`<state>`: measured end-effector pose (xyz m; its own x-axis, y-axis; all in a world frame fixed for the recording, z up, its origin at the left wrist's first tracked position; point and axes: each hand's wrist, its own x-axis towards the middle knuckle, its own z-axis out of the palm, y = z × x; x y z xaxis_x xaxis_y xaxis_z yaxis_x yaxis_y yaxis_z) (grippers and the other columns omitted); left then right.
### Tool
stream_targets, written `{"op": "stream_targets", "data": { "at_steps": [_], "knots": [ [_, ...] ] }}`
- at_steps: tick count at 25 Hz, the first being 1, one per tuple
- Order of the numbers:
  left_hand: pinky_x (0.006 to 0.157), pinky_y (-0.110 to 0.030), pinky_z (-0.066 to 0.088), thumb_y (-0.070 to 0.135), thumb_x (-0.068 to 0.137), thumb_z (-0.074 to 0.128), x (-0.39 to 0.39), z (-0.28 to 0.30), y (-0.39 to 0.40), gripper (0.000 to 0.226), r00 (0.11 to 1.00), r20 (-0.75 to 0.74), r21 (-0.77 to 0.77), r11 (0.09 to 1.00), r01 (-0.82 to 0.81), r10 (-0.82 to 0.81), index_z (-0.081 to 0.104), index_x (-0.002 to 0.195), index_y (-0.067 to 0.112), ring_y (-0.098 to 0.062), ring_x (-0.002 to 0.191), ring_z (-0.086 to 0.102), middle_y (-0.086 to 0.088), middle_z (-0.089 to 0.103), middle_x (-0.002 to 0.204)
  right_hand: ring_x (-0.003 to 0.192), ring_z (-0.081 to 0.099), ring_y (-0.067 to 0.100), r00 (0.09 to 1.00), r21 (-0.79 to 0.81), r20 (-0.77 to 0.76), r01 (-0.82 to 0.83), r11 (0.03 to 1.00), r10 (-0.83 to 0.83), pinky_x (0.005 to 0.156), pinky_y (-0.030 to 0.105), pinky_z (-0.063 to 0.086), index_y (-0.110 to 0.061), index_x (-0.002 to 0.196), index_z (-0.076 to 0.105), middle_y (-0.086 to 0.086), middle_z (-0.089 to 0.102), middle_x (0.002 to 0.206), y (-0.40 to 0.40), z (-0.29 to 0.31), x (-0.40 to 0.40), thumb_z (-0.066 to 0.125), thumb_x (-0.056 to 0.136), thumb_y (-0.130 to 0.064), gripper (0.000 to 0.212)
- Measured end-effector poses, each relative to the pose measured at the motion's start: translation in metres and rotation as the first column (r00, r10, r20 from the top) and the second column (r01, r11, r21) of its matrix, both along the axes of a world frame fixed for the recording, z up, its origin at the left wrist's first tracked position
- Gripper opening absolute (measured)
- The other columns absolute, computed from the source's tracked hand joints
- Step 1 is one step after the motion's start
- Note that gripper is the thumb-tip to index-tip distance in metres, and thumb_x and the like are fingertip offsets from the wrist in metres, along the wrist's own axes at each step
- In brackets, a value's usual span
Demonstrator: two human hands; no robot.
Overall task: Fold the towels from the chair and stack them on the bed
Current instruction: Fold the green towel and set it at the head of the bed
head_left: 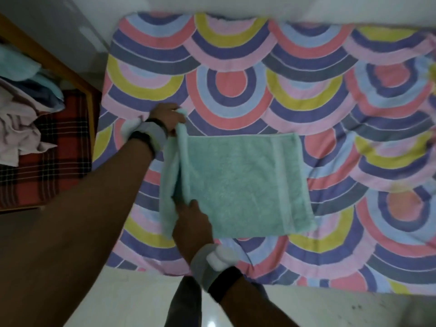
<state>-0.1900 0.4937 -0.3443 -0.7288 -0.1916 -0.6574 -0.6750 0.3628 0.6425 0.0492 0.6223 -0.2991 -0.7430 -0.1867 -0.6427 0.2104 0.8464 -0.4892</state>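
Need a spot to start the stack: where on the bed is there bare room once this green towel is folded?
Bare sheet lies right of the green towel, out to the bed edge, and in the band between the towel and the far edge. Crowded: the near-left corner, where the left hand and right hand grip the towel's left edge. The chair carries unfolded towels.

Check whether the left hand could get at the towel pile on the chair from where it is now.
Probably not right away. The left hand is gripping the far corner of the green towel on the bed. Nothing blocks the way to the towel pile on the chair, but it must let go first.
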Motion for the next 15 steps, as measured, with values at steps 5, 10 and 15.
{"op": "stream_targets", "data": {
  "at_steps": [5,10,15],
  "knots": [
    [0.103,-0.030,0.041,0.016,0.089,0.062,-0.034,-0.020,0.212,0.033,0.885,-0.093,-0.260,0.869,0.420,-0.456,0.063,0.122,0.013,-0.027,0.125,0.056,-0.008,0.062,0.133,0.105,0.063,0.038,0.928,0.224,-0.015,0.365,0.904,-0.371,0.086,0.040,0.049,-0.005,0.101,0.069,0.015,0.065,0.108,0.165,-0.016,-0.026,0.056,0.090,-0.051,0.048],
    [0.108,-0.040,0.040,0.018,0.087,0.065,0.018,-0.059,0.336,0.053,0.787,-0.159,-0.152,0.803,0.577,-0.596,0.052,0.138,0.023,-0.028,0.130,0.050,-0.008,0.056,0.139,0.105,0.060,0.043,0.800,0.317,0.003,0.569,0.759,-0.600,0.091,0.043,0.048,-0.001,0.109,0.065,0.026,0.059,0.118,0.307,-0.076,-0.011,0.069,0.086,-0.033,0.040],
    [0.105,-0.045,0.036,0.051,0.075,0.071,0.094,-0.078,0.234,0.070,0.936,-0.261,-0.538,0.840,0.061,-0.235,0.050,0.136,0.022,-0.027,0.130,0.046,-0.007,0.052,0.138,0.106,0.059,0.032,0.635,0.097,0.153,0.753,0.651,-0.757,0.092,0.047,0.053,-0.008,0.118,0.052,0.013,0.057,0.119,0.341,-0.125,-0.011,0.092,0.043,-0.055,0.097]
  ]
}}
